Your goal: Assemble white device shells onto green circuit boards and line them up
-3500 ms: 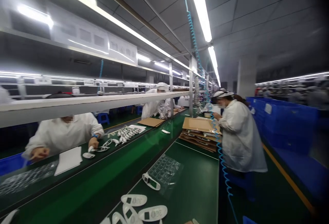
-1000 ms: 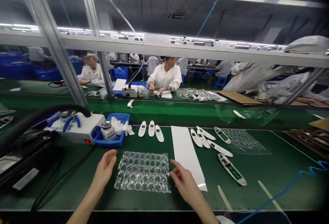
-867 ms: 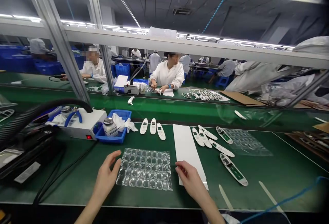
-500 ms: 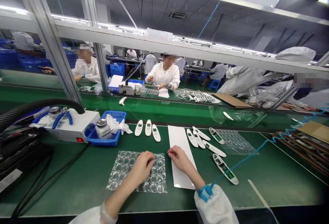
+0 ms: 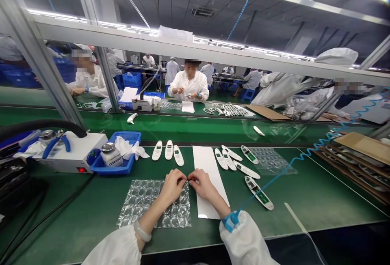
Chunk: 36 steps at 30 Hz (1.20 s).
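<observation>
My left hand (image 5: 174, 184) is over the upper right part of a clear plastic blister tray (image 5: 137, 200), fingertips pinched together. Close beside it, my right hand (image 5: 201, 183) is also pinched, above the left edge of a white sheet (image 5: 210, 204). The fingertips of both hands almost meet; anything between them is too small to make out. Beyond my hands lie three white handset shells (image 5: 168, 149). To the right of the sheet are several more white shells (image 5: 227, 159) and two casings with green circuit boards (image 5: 258, 192).
At left stand a white box with a red switch (image 5: 81, 170), blue-handled pliers (image 5: 56, 145) and a blue bin (image 5: 117, 169) holding a jar. A blue coiled cord (image 5: 319, 145) crosses the right side near stacked cardboard trays (image 5: 362, 151). A co-worker (image 5: 189, 84) sits across the belt.
My hands have come together, the right one moving left and the left one moving right across the blister tray. The whole view has shifted slightly, so the bench appears further left.
</observation>
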Each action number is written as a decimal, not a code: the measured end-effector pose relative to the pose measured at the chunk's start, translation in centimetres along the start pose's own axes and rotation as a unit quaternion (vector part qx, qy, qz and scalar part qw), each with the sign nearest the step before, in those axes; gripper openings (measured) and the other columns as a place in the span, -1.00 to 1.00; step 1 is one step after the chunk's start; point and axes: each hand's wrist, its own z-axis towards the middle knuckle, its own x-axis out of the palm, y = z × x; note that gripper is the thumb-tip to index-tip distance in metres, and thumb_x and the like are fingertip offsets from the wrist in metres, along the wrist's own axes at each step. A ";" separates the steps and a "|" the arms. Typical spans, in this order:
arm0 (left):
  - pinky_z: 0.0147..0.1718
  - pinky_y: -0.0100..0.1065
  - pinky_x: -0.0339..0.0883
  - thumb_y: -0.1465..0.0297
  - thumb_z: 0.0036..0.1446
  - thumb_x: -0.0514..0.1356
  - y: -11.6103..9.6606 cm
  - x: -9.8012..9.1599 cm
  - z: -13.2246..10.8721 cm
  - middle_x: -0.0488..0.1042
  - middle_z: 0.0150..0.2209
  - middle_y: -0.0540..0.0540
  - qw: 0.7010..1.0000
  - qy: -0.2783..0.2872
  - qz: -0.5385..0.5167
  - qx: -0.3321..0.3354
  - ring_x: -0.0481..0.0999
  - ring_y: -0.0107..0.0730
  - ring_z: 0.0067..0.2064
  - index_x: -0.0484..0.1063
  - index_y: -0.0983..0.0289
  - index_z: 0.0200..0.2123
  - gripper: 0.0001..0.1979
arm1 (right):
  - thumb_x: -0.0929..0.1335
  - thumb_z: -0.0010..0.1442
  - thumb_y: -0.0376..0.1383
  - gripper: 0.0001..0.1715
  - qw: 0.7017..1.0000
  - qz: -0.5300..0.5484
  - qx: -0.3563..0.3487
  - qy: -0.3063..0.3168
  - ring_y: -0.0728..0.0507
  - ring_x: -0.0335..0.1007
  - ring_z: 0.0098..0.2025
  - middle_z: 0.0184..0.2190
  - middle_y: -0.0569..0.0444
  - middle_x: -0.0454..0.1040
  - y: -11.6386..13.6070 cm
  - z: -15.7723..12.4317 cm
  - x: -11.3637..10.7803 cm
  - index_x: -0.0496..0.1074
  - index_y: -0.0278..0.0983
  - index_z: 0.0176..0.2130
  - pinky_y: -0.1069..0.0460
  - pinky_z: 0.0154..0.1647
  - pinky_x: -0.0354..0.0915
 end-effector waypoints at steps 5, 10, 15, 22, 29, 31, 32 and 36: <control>-0.15 -0.18 0.31 0.52 0.21 0.13 0.0 -0.5 -0.5 0.47 -0.32 0.06 0.998 -0.022 -0.046 0.035 0.43 -0.26 -0.20 0.49 0.28 -0.34 -0.86 | 0.26 0.19 -0.46 -0.79 1.000 -0.008 -0.025 0.005 -0.15 0.29 -0.14 -0.27 0.07 0.45 0.5 0.2 0.1 0.46 -0.23 -0.33 -0.06 -0.10 0.11; -0.18 -0.26 0.34 0.46 0.29 0.02 -0.2 -1.1 -1.6 0.42 -0.29 0.11 0.993 -0.045 -0.067 0.084 0.43 -0.27 -0.20 0.48 0.25 -0.23 -0.77 | 0.25 0.19 -0.47 -0.79 0.999 -0.030 -0.045 0.003 -0.15 0.26 -0.17 -0.31 0.08 0.43 0.5 0.1 0.2 0.42 -0.25 -0.35 -0.05 -0.16 0.07; -0.07 -0.22 0.33 0.44 0.31 -0.03 0.4 -2.6 -3.1 0.40 -0.07 0.17 0.992 -0.022 -0.040 0.119 0.40 -0.22 -0.04 0.33 0.18 0.08 -0.68 | 0.23 0.19 -0.47 -0.80 0.998 -0.038 -0.043 -0.007 -0.15 0.26 -0.18 -0.30 0.06 0.43 0.2 -0.2 0.1 0.40 -0.26 -0.35 -0.04 -0.17 0.07; -0.15 -0.10 0.27 0.51 0.24 0.03 1.7 -4.0 -3.2 0.43 -0.23 0.12 0.995 -0.021 0.056 0.080 0.37 -0.13 -0.14 0.41 0.23 -0.19 -0.81 | 0.23 0.18 -0.48 -0.77 0.999 -0.038 -0.038 0.011 -0.16 0.28 -0.16 -0.29 0.06 0.45 0.2 -0.5 0.1 0.41 -0.25 -0.36 -0.05 -0.16 0.07; -0.24 -0.21 0.23 0.53 0.30 -0.11 1.9 -4.3 -4.0 0.35 -0.22 0.16 0.984 -0.005 0.113 0.139 0.33 -0.20 -0.20 0.41 0.25 -0.19 -0.71 | 0.22 0.18 -0.46 -0.79 0.998 -0.050 -0.039 0.014 -0.16 0.28 -0.17 -0.29 0.07 0.44 0.6 -0.6 0.1 0.40 -0.25 -0.36 -0.04 -0.17 0.07; -0.21 -0.20 0.23 0.56 0.30 -0.12 2.4 -4.8 -4.4 0.36 -0.20 0.16 0.981 -0.002 0.125 0.148 0.33 -0.18 -0.17 0.41 0.25 -0.15 -0.68 | 0.22 0.17 -0.47 -0.80 0.998 -0.053 -0.044 0.012 -0.15 0.28 -0.17 -0.30 0.07 0.43 0.7 -0.7 0.1 0.39 -0.25 -0.36 -0.04 -0.18 0.06; -0.20 -0.19 0.24 0.56 0.30 -0.12 2.6 -5.0 -4.5 0.37 -0.20 0.16 0.981 -0.003 0.129 0.146 0.34 -0.18 -0.16 0.39 0.25 -0.11 -0.68 | 0.22 0.17 -0.48 -0.79 0.997 -0.055 -0.046 0.011 -0.15 0.28 -0.18 -0.30 0.06 0.43 0.7 -0.7 0.1 0.38 -0.26 -0.36 -0.04 -0.18 0.06; -0.22 -0.21 0.29 0.50 0.31 -0.06 3.4 -5.7 -4.8 0.38 -0.19 0.14 0.982 -0.012 0.139 0.125 0.38 -0.21 -0.18 0.30 0.24 0.07 -0.69 | 0.22 0.16 -0.49 -0.79 0.997 -0.060 -0.049 0.013 -0.15 0.28 -0.19 -0.30 0.06 0.42 0.8 -0.9 0.1 0.37 -0.26 -0.36 -0.04 -0.18 0.05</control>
